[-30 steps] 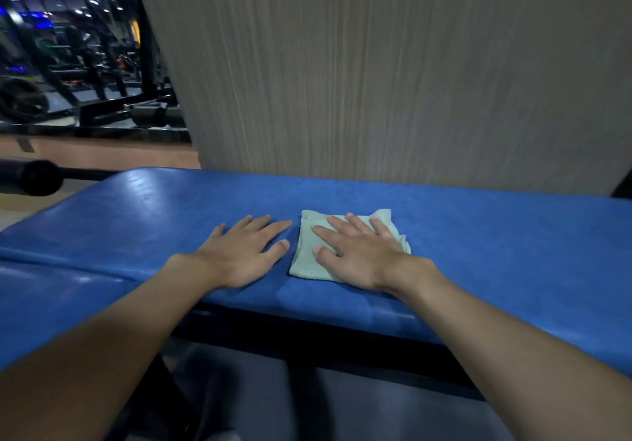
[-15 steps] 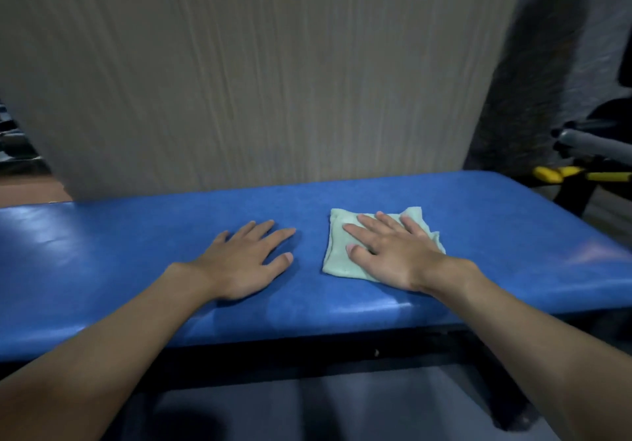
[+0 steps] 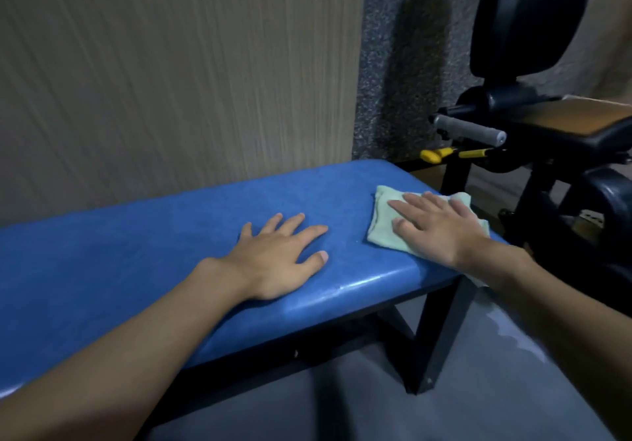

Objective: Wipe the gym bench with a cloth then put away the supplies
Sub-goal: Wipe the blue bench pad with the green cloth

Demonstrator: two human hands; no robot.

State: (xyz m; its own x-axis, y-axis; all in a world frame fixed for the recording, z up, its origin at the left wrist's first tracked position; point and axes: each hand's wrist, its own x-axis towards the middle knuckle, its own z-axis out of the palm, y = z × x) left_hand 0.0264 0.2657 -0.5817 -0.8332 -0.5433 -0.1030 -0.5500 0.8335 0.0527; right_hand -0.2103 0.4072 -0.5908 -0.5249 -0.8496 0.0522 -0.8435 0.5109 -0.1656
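A long blue padded gym bench (image 3: pixel 171 235) on a black frame runs across the view. A folded pale green cloth (image 3: pixel 383 225) lies near the bench's right end. My right hand (image 3: pixel 437 232) presses flat on the cloth with its fingers straight, covering most of it. My left hand (image 3: pixel 277 259) rests flat on the bare blue pad to the left of the cloth, fingers spread, holding nothing.
A black exercise machine (image 3: pixel 533 125) with a round back pad, a grey handle (image 3: pixel 468 129) and a yellow lever (image 3: pixel 434 155) stands just beyond the bench's right end. A striped wall panel (image 3: pixel 171 74) rises behind the bench. Grey floor (image 3: pixel 342 406) lies below.
My right hand has slid the cloth rightward along the bench to its right end. My left hand followed along the pad, and the view turned right, bringing the black machine in.
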